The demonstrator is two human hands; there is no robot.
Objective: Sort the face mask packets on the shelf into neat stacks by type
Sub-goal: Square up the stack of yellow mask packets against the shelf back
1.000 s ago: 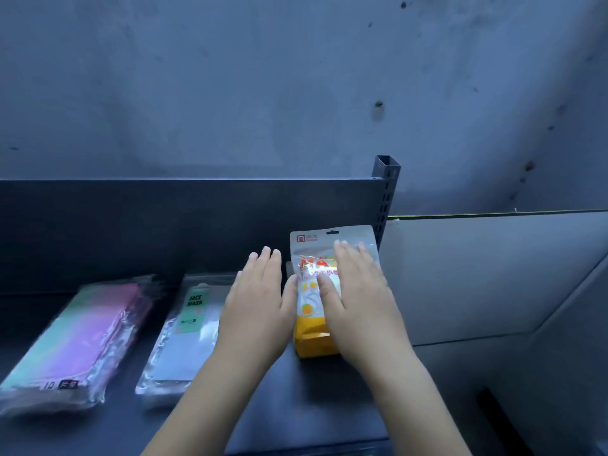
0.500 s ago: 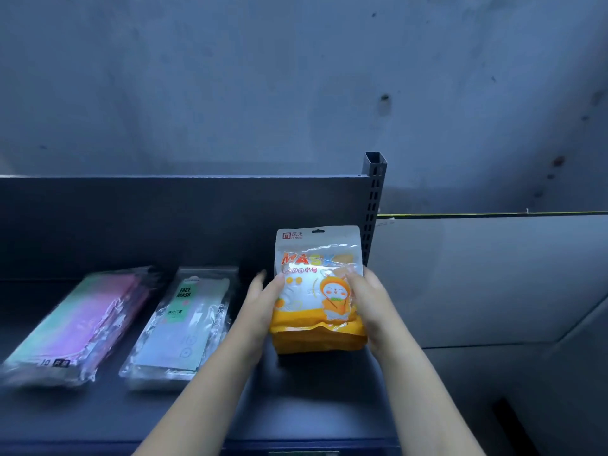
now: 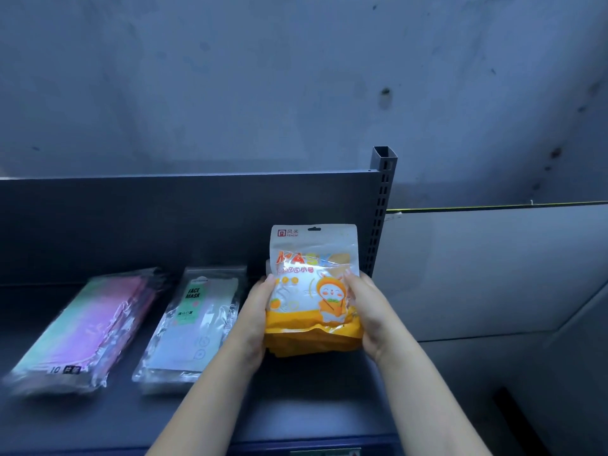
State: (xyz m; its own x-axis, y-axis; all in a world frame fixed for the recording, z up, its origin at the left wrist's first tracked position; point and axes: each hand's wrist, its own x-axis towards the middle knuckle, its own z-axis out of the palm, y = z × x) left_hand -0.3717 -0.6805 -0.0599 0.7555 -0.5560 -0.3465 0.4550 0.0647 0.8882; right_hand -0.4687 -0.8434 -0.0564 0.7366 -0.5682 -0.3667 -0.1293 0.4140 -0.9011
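Observation:
A stack of orange and white cartoon mask packets point(image 3: 311, 291) stands at the right end of the dark shelf point(image 3: 296, 406). My left hand point(image 3: 255, 319) grips its left side, thumb on the front. My right hand point(image 3: 370, 315) grips its right side the same way. The stack is tilted up, its top leaning toward the shelf's back panel. To the left lies a stack of clear packets with a green FACE MASK label point(image 3: 194, 324). Further left lies a stack of pink and green mask packets point(image 3: 88, 327).
A perforated grey upright post point(image 3: 381, 205) stands just right of the orange stack. The shelf's dark back panel point(image 3: 164, 222) runs behind all three stacks. A pale board point(image 3: 477, 268) and a concrete wall lie to the right and above.
My hands went from lying flat on top of the orange packets to gripping the stack by its two sides. The cartoon front now shows.

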